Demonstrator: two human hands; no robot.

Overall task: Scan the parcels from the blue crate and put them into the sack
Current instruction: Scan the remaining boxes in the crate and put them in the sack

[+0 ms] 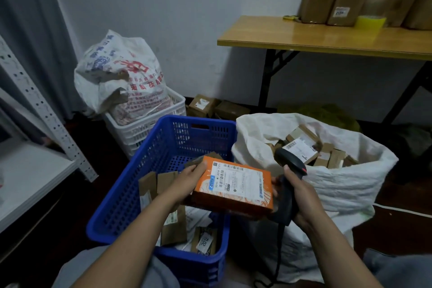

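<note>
The left hand (187, 181) grips the orange parcel (233, 196) by its left end, thumb on top and fingers curled beneath. It holds the parcel just above the right side of the blue crate (112, 213). The parcel lies nearly flat with its white label (240, 179) facing up. Its long axis runs left to right, and the right end dips slightly toward the near side.

The right hand (301, 196) is wrapped round the handle of the black scanner (291, 163). The scanner's head rises just beyond the parcel's far right corner, and its cable trails down to the near edge. I cannot tell which way its window points, so the label may or may not be under the beam.

The sack (346, 184) stands touching the crate's right side, its mouth open and slumped. Scanned parcels (301, 147) show inside it on the far side. From the held parcel, that mouth lies to the right and a little farther off, past the scanner.

The right hand is the nearer one to the sack, but it is full. So the left hand will likely have to carry the parcel rightward across the body, passing over or behind the scanner head. Going short end first along its long axis should clear the sack's rim most easily.

More brown parcels (173, 224) lie low in the crate beneath the left forearm, so the job looks partly done.
</note>
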